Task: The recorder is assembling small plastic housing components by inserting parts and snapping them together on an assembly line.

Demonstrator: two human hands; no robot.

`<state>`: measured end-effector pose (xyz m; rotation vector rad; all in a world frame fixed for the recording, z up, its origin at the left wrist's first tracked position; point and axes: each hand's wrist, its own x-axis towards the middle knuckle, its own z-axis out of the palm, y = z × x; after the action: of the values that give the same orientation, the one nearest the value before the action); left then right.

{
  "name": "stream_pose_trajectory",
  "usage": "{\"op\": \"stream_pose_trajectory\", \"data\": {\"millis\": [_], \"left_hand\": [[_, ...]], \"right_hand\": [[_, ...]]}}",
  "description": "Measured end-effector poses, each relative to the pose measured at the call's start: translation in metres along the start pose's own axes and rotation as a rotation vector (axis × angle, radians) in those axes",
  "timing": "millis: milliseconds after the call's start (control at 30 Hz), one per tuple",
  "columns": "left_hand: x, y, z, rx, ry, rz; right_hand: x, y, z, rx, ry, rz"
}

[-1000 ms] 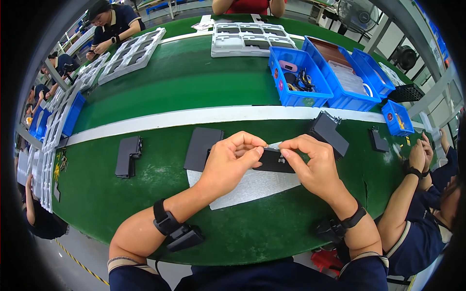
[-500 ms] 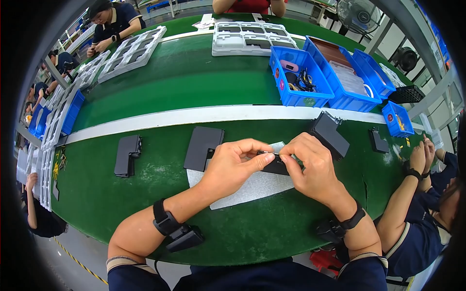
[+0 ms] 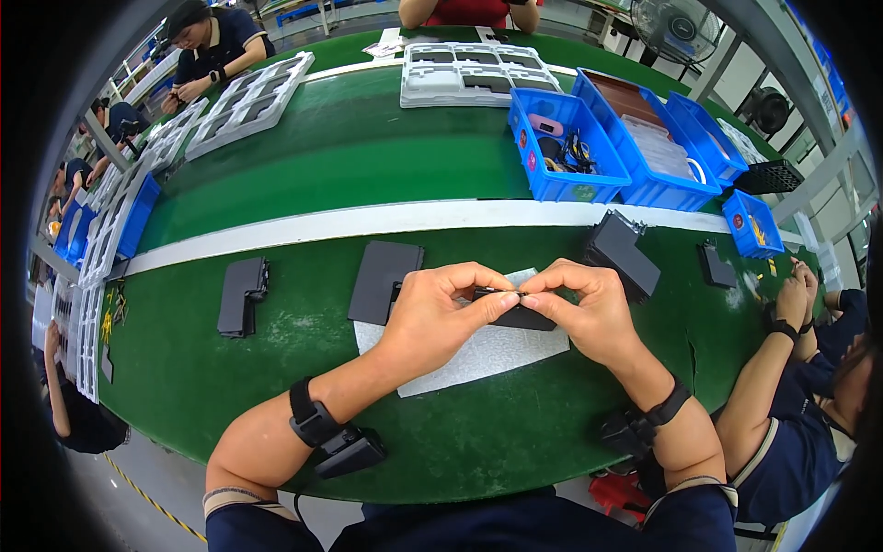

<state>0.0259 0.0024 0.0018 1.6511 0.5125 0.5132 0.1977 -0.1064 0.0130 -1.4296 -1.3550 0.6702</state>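
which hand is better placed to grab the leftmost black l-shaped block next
Probably the left hand: it is nearer that block, with the right hand farther across. Both look occupied, though, at another black piece.

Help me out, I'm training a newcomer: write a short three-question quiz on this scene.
1. True or false: the left hand and the right hand have their fingers close together at a dark piece.
2. What colour is the open bin holding dark cables? A) red B) blue C) white
3. Fill in: the pale sheet lies on a ____ tabletop.
Key: 1 true; 2 B; 3 green.
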Motion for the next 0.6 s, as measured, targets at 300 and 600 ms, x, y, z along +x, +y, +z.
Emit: {"op": "stream_pose_trajectory", "data": {"millis": [300,600], "left_hand": [[0.0,-0.001,0.002,0.066,0.126,0.067],[-0.003,0.002,0.003,0.094,0.151,0.142]], "right_hand": [[-0.002,0.006,0.021,-0.588,0.208,-0.427],[-0.007,0.0,0.027,-0.565,0.187,-0.396]]}}
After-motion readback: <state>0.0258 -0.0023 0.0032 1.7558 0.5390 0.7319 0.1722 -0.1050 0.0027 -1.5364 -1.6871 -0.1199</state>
